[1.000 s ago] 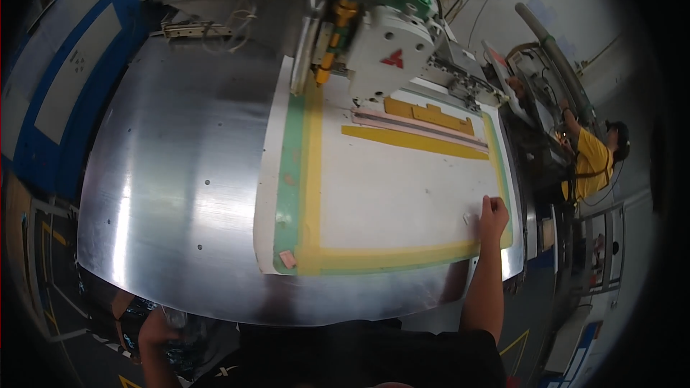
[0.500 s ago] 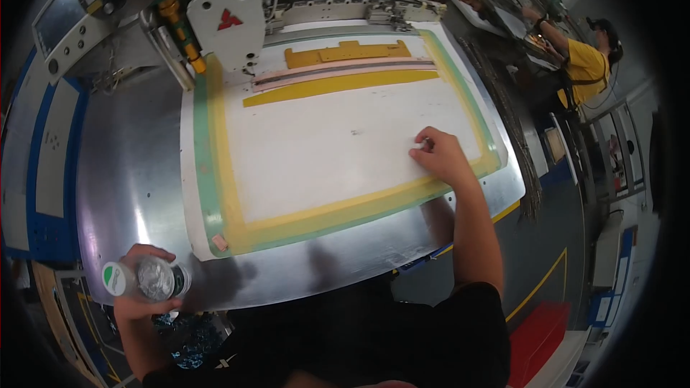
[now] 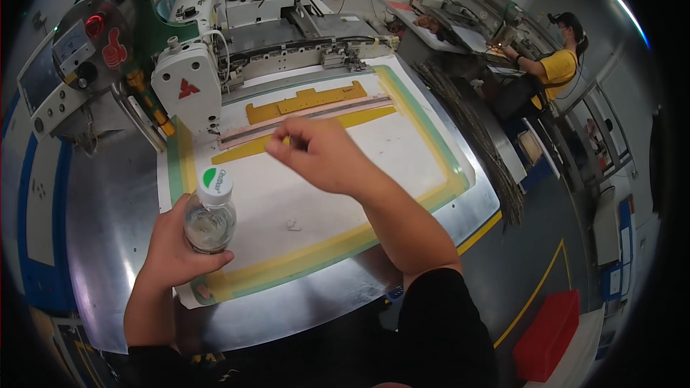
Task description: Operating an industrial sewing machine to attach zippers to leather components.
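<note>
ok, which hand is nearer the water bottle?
Left. The left hand grips the water bottle from below and beside it. The right hand hovers apart, up and to the bottle's right, over the white template board.

Left hand (image 3: 175,244): lower left of frame, forearm rising from bottom edge, fingers curled round something in closed grip, thumb on right side, wrist straight. Right hand (image 3: 323,154): centre of frame, raised in air, back of hand toward camera, fingers loosely bent with tips drawn toward thumb, grasping nothing visible. Right forearm runs diagonally down to lower right, elbow bent, short black sleeve at upper arm. Hands well apart.
</note>
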`<state>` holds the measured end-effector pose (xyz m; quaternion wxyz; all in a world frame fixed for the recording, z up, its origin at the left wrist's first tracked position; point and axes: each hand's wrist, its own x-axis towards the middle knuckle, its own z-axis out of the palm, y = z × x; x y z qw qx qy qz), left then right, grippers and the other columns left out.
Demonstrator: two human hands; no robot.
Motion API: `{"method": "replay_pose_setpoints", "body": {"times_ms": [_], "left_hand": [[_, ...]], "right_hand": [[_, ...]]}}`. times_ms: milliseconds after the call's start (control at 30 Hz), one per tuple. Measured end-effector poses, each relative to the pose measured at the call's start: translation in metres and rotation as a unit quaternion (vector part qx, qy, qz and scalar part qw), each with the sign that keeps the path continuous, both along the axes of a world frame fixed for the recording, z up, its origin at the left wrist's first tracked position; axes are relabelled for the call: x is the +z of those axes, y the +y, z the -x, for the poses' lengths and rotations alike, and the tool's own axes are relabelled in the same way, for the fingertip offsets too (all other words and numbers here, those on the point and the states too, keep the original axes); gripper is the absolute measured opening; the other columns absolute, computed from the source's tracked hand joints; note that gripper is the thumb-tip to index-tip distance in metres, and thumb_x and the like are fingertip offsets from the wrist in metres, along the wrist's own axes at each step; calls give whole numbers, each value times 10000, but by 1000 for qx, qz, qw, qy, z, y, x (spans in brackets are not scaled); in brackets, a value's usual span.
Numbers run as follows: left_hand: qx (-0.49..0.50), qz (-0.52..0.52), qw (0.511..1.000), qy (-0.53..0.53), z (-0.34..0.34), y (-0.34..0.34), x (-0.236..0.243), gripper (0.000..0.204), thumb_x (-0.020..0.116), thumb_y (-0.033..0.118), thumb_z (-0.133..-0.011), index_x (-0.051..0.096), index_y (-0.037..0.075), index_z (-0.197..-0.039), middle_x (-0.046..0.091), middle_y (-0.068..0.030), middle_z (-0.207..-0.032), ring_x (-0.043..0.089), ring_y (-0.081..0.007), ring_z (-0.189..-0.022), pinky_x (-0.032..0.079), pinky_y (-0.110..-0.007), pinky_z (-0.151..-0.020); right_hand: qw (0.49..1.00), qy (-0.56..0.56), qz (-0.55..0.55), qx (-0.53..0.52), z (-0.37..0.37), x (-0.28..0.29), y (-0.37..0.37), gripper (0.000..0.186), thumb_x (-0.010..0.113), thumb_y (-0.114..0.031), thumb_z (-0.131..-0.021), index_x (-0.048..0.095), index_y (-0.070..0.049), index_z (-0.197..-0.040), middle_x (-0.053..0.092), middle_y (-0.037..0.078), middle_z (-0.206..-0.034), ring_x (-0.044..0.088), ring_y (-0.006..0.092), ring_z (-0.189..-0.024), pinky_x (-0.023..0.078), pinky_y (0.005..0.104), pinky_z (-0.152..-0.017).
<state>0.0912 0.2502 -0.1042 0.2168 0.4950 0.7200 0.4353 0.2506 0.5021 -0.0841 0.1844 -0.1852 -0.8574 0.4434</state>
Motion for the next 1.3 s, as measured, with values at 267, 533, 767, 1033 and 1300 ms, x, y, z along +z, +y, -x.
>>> {"method": "replay_pose_setpoints", "body": {"times_ms": [267, 533, 767, 1033, 1300], "left_hand": [[0, 148, 976, 162, -3, 6, -13, 662, 903, 330, -575, 645, 7, -1092, 732, -186, -890, 731, -393, -841, 577, -435, -770], [10, 113, 979, 167, -1, 0, -16, 630, 897, 326, -568, 654, 15, -1060, 728, -167, -856, 732, -371, -795, 575, -428, -734], [-127, 116, 985, -11, 8, -6, -10, 718, 928, 355, -567, 673, 16, -1147, 756, -136, -953, 751, -294, -889, 569, -382, -828], [-266, 96, 945, -168, 7, -12, -12, 755, 929, 319, -626, 649, 22, -1261, 742, -145, -1108, 725, -262, -1014, 548, -360, -896], [-107, -164, 963, 183, -22, -27, 28, 691, 921, 289, -611, 629, 64, -1196, 694, -113, -998, 686, -348, -895, 551, -417, -785]], "right_hand": [[960, 1, -264, 97, 10, 19, -42, 553, 723, -542, -909, 709, 3, -814, 675, 189, -692, 668, 406, -663, 543, 474, -645], [975, -39, -190, 107, 11, 23, -35, 589, 647, -514, -957, 667, 5, -679, 626, 185, -609, 654, 403, -646, 528, 486, -645], [972, 49, -159, 168, -4, 30, -36, 367, 784, -350, -888, 686, -18, -766, 625, 140, -654, 618, 350, -606, 485, 400, -579], [922, 214, -119, 301, -36, 56, -21, 382, 838, -43, -697, 758, -25, -1070, 696, 148, -1007, 674, 233, -825, 481, 278, -631], [953, 299, -6, 42, -58, 51, -2, 456, 805, -175, -813, 690, 46, -1195, 660, 71, -1076, 509, 61, -711, 391, 205, -624]]}}
